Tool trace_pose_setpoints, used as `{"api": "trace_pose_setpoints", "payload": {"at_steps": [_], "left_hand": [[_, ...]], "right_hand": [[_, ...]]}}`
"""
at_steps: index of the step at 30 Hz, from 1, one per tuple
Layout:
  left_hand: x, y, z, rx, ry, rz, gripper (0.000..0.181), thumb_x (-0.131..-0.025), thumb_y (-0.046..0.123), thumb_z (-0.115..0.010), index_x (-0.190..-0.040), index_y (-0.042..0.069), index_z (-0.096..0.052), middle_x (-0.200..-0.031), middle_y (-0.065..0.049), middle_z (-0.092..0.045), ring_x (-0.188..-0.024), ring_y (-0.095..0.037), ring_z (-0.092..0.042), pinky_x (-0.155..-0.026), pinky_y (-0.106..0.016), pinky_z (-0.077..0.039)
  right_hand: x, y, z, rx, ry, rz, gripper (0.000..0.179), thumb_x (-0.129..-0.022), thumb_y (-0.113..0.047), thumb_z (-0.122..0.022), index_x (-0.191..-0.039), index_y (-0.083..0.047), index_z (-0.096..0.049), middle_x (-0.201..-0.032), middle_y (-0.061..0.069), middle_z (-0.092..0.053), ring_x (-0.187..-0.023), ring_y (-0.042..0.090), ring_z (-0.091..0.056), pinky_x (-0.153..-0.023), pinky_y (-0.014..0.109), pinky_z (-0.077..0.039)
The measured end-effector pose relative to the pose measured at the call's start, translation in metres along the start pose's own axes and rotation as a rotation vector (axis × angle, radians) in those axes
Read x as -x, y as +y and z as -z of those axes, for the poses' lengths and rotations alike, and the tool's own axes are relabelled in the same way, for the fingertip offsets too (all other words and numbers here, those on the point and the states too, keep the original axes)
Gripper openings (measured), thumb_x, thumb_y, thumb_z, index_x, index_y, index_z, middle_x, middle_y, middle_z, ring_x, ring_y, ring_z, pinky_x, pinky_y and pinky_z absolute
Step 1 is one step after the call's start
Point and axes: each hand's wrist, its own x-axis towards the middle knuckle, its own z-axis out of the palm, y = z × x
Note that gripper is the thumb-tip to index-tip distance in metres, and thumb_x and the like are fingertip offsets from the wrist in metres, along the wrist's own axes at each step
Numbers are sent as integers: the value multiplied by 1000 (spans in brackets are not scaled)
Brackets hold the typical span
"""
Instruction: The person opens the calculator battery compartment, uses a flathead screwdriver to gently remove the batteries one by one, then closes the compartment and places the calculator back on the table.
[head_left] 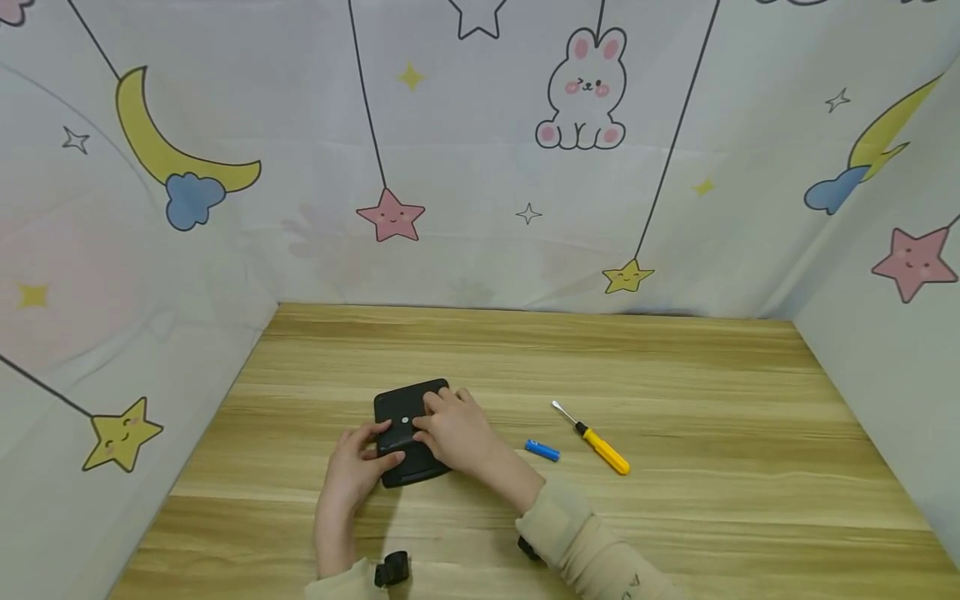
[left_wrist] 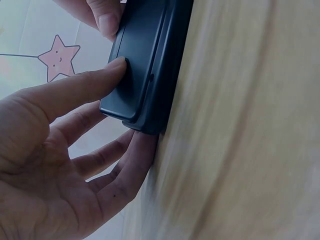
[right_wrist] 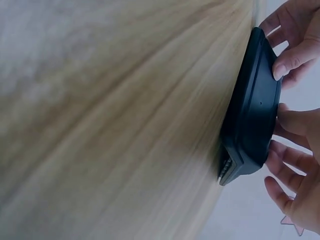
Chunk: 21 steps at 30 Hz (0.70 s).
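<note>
A flat black device (head_left: 412,481) lies on the wooden table with a small silver dot on its upward side. In the right wrist view a row of small key-like bumps shows along the low edge of this device (right_wrist: 255,115). My left hand (head_left: 352,467) holds its left side. The left thumb rests on the top, and other fingers reach the edge, as the left wrist view shows. My right hand (head_left: 461,433) touches the top from the right, its fingers spread and bent. Parts of the device are hidden under the right hand.
Right of the hands, a small blue battery (head_left: 542,450) lies on the table (head_left: 712,467). Beyond it is a screwdriver (head_left: 603,450) with a yellow handle, its tip pointing back and left. A printed cloth (head_left: 480,167) hangs behind the table and along both sides.
</note>
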Motion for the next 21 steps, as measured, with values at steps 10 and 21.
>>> {"api": "trace_pose_setpoints", "payload": {"at_steps": [10, 21], "left_hand": [[-1, 2, 0, -9, 3, -14, 54, -82, 9, -73, -133, 5, -55, -128, -26, -45, -109, -46, -60, -83, -40, -56], [0, 2, 1, 2, -3, -9, 54, -83, 10, -73, -134, 4, -55, -128, -27, -45, -110, -47, -59, -82, -40, -56]], "right_hand": [[3, -9, -1, 327, 2, 79, 25, -95, -38, -55, -111, -26, -72, -104, -6, -62, -92, 13, -56, -86, 33, -45], [6, -13, -1, 292, -46, 55, 29, -95, -36, -57, -120, -24, -68, -112, -4, -62, -100, 15, -54, -89, 35, -45]]}}
